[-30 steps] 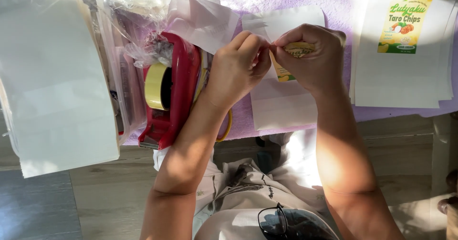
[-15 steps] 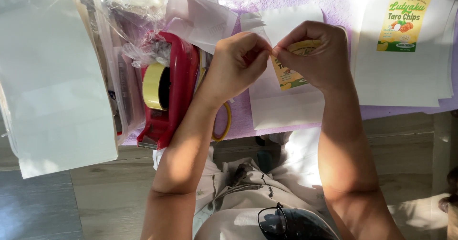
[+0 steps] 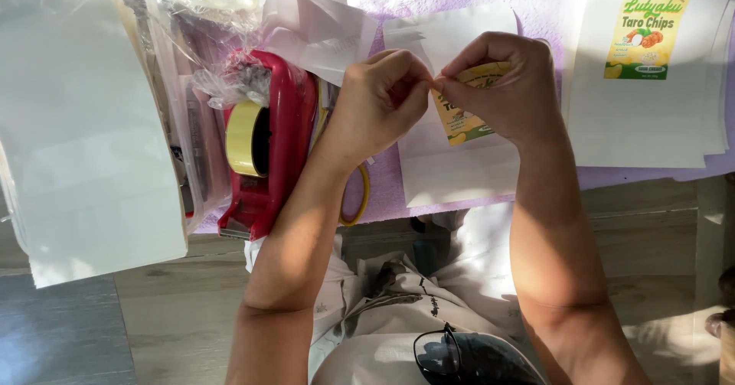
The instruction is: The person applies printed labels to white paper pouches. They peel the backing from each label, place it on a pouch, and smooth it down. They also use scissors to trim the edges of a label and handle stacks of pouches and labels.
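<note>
My left hand [image 3: 380, 94] and my right hand [image 3: 501, 83] meet above a white paper bag [image 3: 459, 171] on the purple cloth. Both pinch a small yellow and green label sticker [image 3: 459, 121] at its top edge, fingertips touching. Most of the sticker hangs below my right palm; its upper part is hidden by my fingers. A red tape dispenser [image 3: 268, 136] with a yellow tape roll [image 3: 243, 138] stands just left of my left forearm.
A stack of white bags [image 3: 651, 117] with a label stuck on lies at the right. More white bags [image 3: 69, 140] overhang the table edge at the left. Crumpled clear plastic [image 3: 207, 17] and a white sheet [image 3: 318, 25] lie behind the dispenser. Wooden floor below.
Both hands stay pinched together on the sticker. The sticker has shifted slightly, hanging a little lower under my right hand.
</note>
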